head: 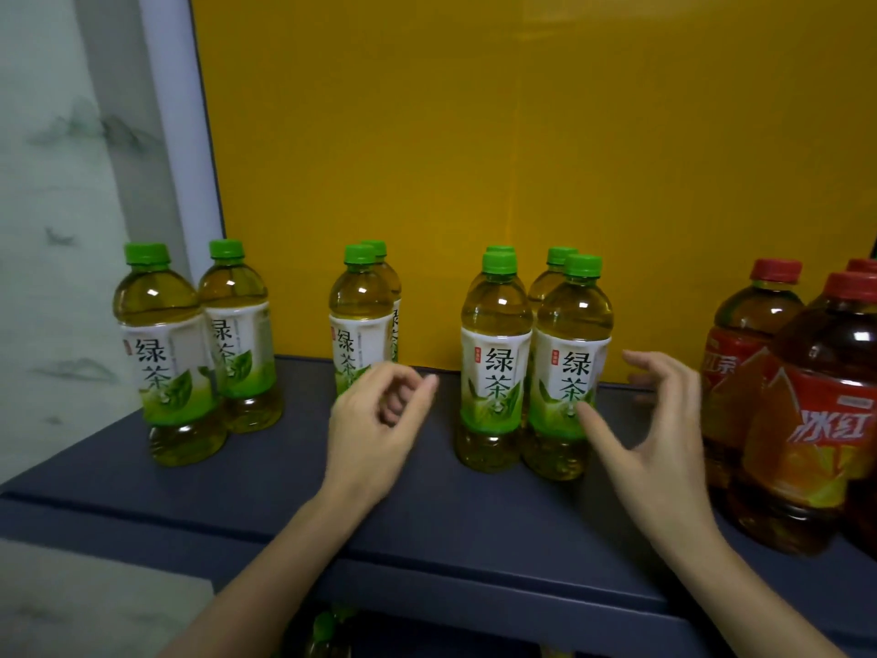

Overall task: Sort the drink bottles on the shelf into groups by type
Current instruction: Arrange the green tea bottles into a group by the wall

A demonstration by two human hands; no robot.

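My left grip (375, 420) hangs over the shelf (265, 496), fingers loosely curled around nothing, just in front of the middle pair of green tea bottles (360, 320). My right grip (659, 420) is spread wide and empty. Its thumb reaches toward the near right bottle (569, 368) in the cluster of four (496, 358); I cannot tell whether it touches the label. Another green pair (161, 353) stands at the left end of the shelf. The red iced tea bottles (816, 420) crowd the right end, apart from the greens.

The types look separated already, so I judge the step in hand is closing the gaps between the green groups. To do it well I should wrap each bottle at the label, below the shoulder. Then I should keep it upright as I lift or slide it, and set it beside its neighbours without knocking them. My right knuckles sit near the red bottles, so I should work inward, away from them.
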